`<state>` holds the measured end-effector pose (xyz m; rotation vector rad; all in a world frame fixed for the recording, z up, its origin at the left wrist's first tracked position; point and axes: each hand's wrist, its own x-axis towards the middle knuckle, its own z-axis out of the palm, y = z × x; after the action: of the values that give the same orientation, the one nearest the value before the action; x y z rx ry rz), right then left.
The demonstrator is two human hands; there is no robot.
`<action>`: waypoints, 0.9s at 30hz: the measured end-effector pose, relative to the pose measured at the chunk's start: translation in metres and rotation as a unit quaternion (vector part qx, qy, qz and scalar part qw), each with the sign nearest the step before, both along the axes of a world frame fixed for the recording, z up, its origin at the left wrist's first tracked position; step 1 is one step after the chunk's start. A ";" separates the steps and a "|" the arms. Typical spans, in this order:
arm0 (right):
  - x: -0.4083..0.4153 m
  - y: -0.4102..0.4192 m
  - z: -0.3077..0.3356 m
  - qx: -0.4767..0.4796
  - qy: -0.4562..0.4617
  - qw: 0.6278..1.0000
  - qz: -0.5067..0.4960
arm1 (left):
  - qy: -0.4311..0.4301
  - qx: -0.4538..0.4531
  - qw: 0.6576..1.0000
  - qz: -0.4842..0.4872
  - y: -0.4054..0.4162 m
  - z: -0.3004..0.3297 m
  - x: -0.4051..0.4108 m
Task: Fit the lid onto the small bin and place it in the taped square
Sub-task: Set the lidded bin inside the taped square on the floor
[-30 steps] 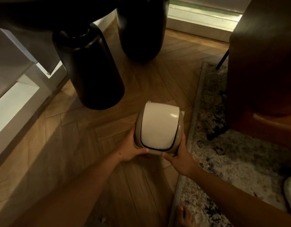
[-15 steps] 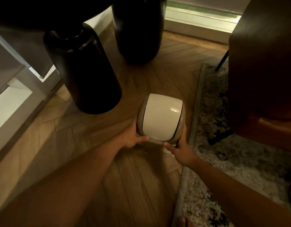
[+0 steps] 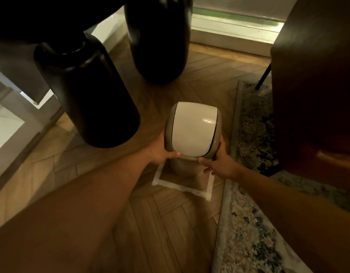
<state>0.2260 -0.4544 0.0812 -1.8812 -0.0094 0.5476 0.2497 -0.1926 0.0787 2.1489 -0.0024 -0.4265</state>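
Note:
The small beige bin [image 3: 182, 166] stands on the wooden floor inside the taped square [image 3: 182, 187], whose white tape shows along the near and side edges. Its lid [image 3: 193, 129], with a cream swing flap in a beige frame, sits on top of the bin. My left hand [image 3: 160, 149] grips the lid's left side with the thumb along its near edge. On the opposite side, my right hand [image 3: 219, 162] holds the lid, thumb pointing left under the near rim. The bin's lower body is mostly hidden beneath the lid.
Two bulky black table legs [image 3: 87, 95] [image 3: 158, 40] stand close on the left and behind the bin. A patterned rug [image 3: 249, 223] borders the taped square on the right. A dark brown chair [image 3: 315, 85] looms at the right. A white wall base [image 3: 10, 131] runs along the left.
Both hands have carried the lidded bin away from me and down into the taped square, whose near tape edges are now uncovered. The view has shifted forward.

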 end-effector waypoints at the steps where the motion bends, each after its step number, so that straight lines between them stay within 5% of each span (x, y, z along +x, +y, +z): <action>1: 0.004 0.000 0.001 -0.008 -0.009 1.000 0.000 | -0.007 0.006 1.000 -0.001 0.000 0.001 0.003; 18: 0.044 -0.010 0.001 -0.019 -0.098 0.995 -0.003 | -0.040 -0.050 0.997 0.040 -0.012 -0.004 0.045; 27: 0.096 -0.015 0.001 -0.055 -0.077 0.995 -0.031 | -0.036 0.030 0.999 0.005 -0.014 0.009 0.096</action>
<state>0.3220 -0.4698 0.0820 -2.0212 -0.0219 0.3653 0.3460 -0.2065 0.0876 2.2222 -0.0204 -0.3469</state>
